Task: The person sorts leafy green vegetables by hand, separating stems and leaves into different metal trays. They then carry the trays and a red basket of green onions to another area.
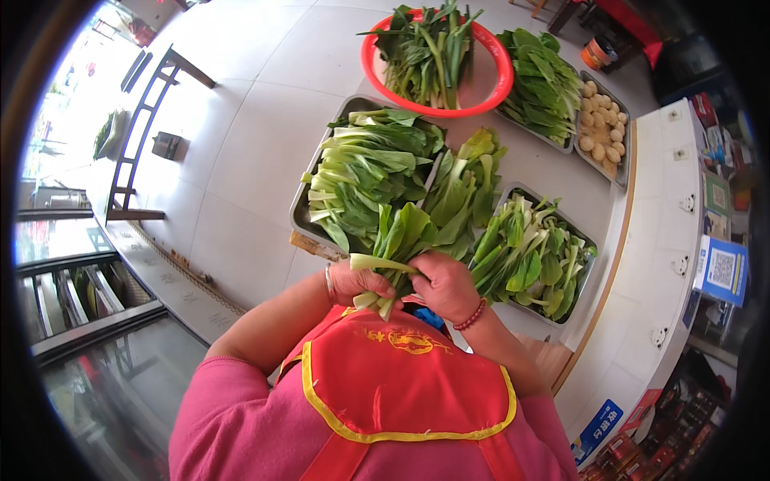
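In front of my red apron, my left hand (361,285) grips a bunch of leafy green stalks (404,234), with the pale cut ends pointing down towards me. My right hand (446,285) is closed on one pale stalk (380,263) that lies across the bunch. Just beyond, a metal tray (301,207) holds a thick pile of similar greens (376,171). Loose yellowish-green leaves (468,180) lie at its right side. A second metal tray (580,231) with leafy greens (532,252) stands to the right of my right hand.
A red plastic basin (507,81) of dark greens stands at the back. Beside it are a tray of greens (538,84) and a tray of round, pale brown items (601,123). A tiled counter (652,234) runs along the right, a glass-topped case (120,385) at left.
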Demonstrator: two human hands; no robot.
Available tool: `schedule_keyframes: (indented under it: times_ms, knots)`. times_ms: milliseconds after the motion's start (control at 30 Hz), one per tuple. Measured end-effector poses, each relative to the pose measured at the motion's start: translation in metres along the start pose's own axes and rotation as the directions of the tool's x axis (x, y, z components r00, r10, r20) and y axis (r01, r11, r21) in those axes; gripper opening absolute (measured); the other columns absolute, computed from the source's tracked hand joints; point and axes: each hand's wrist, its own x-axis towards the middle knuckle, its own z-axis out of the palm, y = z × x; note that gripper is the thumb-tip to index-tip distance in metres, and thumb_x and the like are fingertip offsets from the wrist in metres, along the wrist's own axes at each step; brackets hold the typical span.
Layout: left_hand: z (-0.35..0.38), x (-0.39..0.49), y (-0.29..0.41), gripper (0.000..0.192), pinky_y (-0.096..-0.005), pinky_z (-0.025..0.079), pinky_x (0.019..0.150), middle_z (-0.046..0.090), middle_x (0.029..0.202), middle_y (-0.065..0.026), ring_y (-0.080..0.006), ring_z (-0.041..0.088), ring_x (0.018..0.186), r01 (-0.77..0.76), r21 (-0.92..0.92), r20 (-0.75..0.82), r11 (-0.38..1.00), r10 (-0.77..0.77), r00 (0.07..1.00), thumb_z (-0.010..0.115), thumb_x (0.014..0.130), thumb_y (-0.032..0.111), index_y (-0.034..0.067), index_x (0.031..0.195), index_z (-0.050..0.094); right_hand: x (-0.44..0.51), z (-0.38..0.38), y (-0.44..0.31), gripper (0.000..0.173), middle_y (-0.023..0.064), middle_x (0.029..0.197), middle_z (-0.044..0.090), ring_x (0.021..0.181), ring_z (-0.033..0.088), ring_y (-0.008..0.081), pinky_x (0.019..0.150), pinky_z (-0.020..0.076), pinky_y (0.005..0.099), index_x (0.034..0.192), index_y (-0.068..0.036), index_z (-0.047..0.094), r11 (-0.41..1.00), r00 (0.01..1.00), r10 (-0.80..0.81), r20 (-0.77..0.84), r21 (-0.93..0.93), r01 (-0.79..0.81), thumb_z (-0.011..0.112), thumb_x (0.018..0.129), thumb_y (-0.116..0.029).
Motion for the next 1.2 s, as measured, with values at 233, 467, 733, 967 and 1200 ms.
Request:
schedule_keyframes:
  times_ms: [233, 467, 733, 967, 1200]
  knots:
    - [-0.003, -0.036, 0.098, 0.064, -0.0395, 0.055, 0.082, 0.069, 0.104, -0.0128, -0.0282, 0.069, 0.095, -0.163, 0.987, 0.123, -0.013, 0.713, 0.69, 0.076, 0.08, 0.017, 0.014, 0.137, 0.047, 0.018, -0.015, 0.026, 0.016, 0.003, 0.093, 0.071, 0.078, 0.067, 0.0097, 0.059, 0.0502, 0.0223, 0.11, -0.005, 0.066, 0.866, 0.853, 0.449, -0.267, 0.367, -0.341, 0.063, 0.096, -0.012]
    - [-0.048, 0.007, 0.142, 0.084, -0.0489, 0.038, 0.105, 0.049, 0.139, -0.0077, -0.0304, 0.049, 0.129, 0.429, 0.597, 0.132, -0.678, 0.611, 0.781, 0.074, 0.073, 0.014, 0.015, 0.148, 0.037, 0.021, 0.003, 0.047, 0.017, 0.0045, 0.087, 0.07, 0.074, 0.065, 0.009, 0.063, 0.0506, 0.0229, 0.11, -0.003, 0.066, 0.823, 0.796, 0.521, -0.307, 0.43, -0.372, 0.062, 0.097, -0.013]
    - [-0.083, 0.002, 0.092, 0.079, -0.0574, 0.029, 0.114, 0.036, 0.154, -0.0091, -0.0361, 0.033, 0.143, 0.41, 0.685, 0.187, -0.602, 0.689, 0.7, 0.068, 0.078, 0.014, 0.017, 0.151, 0.036, 0.047, 0.011, 0.049, 0.023, 0.0003, 0.078, 0.064, 0.064, 0.054, 0.0064, 0.061, 0.0473, 0.0235, 0.116, -0.002, 0.063, 0.851, 0.833, 0.484, -0.269, 0.367, -0.376, 0.064, 0.096, -0.014]
    - [-0.093, 0.006, 0.034, 0.068, -0.0608, 0.03, 0.112, 0.042, 0.147, -0.0088, -0.0357, 0.037, 0.137, 0.448, 0.715, 0.185, -0.536, 0.764, 0.618, 0.067, 0.073, 0.013, 0.02, 0.14, 0.052, 0.095, 0.02, 0.041, 0.028, 0.0041, 0.083, 0.067, 0.07, 0.062, 0.0083, 0.065, 0.0514, 0.0228, 0.122, -0.001, 0.061, 0.854, 0.871, 0.458, -0.181, 0.364, -0.373, 0.06, 0.098, -0.016]
    - [-0.095, 0.003, 0.026, 0.063, -0.0561, 0.03, 0.112, 0.048, 0.141, -0.0039, -0.0318, 0.041, 0.133, 0.504, 0.712, 0.268, -0.49, 0.852, 0.45, 0.069, 0.068, 0.012, 0.022, 0.13, 0.061, 0.101, 0.029, 0.05, 0.029, 0.005, 0.083, 0.068, 0.067, 0.061, 0.0078, 0.066, 0.0523, 0.0242, 0.122, -0.001, 0.061, 0.762, 0.822, 0.552, -0.137, 0.483, -0.432, 0.062, 0.097, -0.017]
